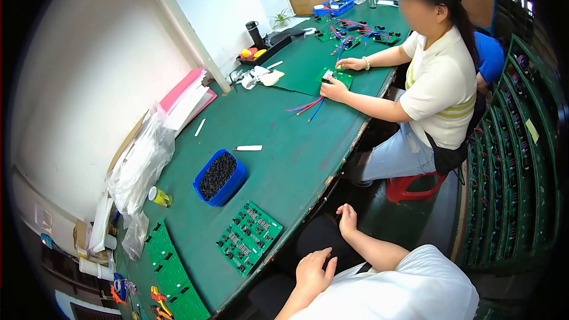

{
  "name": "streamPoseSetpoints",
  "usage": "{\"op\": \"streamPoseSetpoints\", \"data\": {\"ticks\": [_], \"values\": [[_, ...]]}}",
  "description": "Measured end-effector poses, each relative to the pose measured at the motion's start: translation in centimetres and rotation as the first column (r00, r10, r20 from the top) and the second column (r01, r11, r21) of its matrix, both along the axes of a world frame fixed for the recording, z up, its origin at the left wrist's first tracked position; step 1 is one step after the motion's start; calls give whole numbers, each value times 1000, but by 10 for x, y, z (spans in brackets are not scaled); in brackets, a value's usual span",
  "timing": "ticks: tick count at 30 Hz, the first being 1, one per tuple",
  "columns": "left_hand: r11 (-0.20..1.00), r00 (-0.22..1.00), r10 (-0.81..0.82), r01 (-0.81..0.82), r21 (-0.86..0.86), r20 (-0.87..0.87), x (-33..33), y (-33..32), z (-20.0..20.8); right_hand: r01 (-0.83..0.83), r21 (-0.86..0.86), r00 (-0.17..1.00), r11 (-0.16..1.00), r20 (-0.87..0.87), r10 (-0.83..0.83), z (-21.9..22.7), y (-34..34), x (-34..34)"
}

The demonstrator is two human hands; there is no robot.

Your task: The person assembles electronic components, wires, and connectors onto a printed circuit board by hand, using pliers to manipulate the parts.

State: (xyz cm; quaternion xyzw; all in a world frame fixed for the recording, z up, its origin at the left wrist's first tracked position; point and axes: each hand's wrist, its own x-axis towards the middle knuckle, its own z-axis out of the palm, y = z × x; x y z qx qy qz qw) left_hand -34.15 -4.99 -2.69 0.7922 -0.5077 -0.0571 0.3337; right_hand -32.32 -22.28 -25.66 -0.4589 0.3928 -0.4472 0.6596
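Green table (pixel 284 172) bears circuit board (pixel 249 238) left of hands (pixel 314 271).

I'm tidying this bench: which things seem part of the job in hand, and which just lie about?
Likely part of the job:
circuit board with displays
blue bin of black parts
row of green boards

Apparently just lying about:
yellow can
pink folder
potted plant

Green rectangular printed circuit board (pixel 249 238), component side up, seven-segment displays (pixel 253 216) in two groups (their segments pale), small black components (pixel 220 244) around them, lying flat near the green worktable's (pixel 296 166) edge.
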Motion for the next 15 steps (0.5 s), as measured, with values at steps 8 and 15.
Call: {"op": "streamPoseSetpoints", "data": {"ticks": [8, 15], "values": [[1000, 1000, 18, -18, 2, 18, -4, 2, 0, -105, -83, 992, 991, -83, 98, -6, -2, -31], [969, 968, 227, -235, -73, -108, -3, 30, -8, -161, -118, 974, 980, -181, 138, 14, 1, -38]]}}
